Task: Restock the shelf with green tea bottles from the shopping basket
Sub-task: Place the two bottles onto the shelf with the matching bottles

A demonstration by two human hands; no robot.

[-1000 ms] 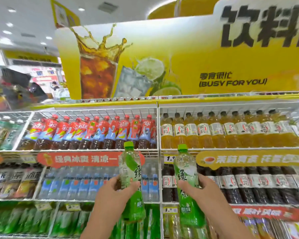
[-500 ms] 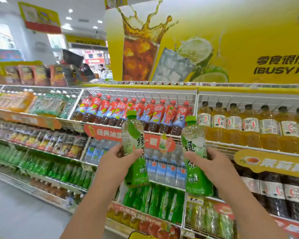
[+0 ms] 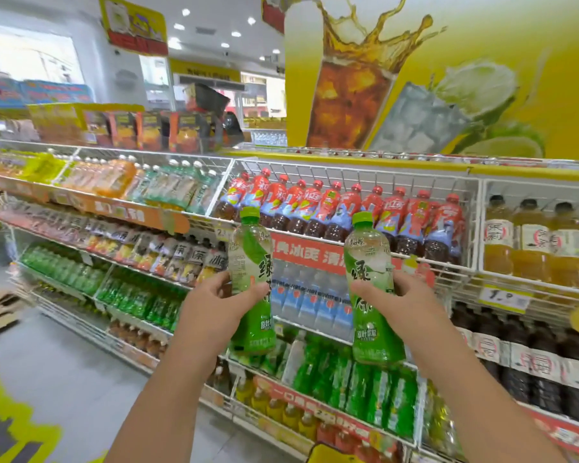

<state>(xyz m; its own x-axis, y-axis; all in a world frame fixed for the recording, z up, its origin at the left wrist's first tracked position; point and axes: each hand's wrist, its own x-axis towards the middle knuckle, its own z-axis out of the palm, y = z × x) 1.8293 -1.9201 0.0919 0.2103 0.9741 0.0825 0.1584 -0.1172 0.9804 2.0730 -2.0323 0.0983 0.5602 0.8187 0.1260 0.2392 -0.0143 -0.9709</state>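
Left hand [image 3: 211, 309] grips one upright green tea bottle [image 3: 252, 282] mid-body, right hand [image 3: 405, 305] grips a second bottle [image 3: 370, 289] just right of it, both held near the shelf [image 3: 355, 242] front.

Both forearms bare up to the frame edge, no sleeves in view. Left hand [image 3: 211, 305] and right hand [image 3: 405, 304]: no gloves, rings, watch or bands visible.

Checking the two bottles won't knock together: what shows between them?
In the head view, nothing held: left bottle and right bottle are apart; behind the gap show shelved blue-labelled water bottles.
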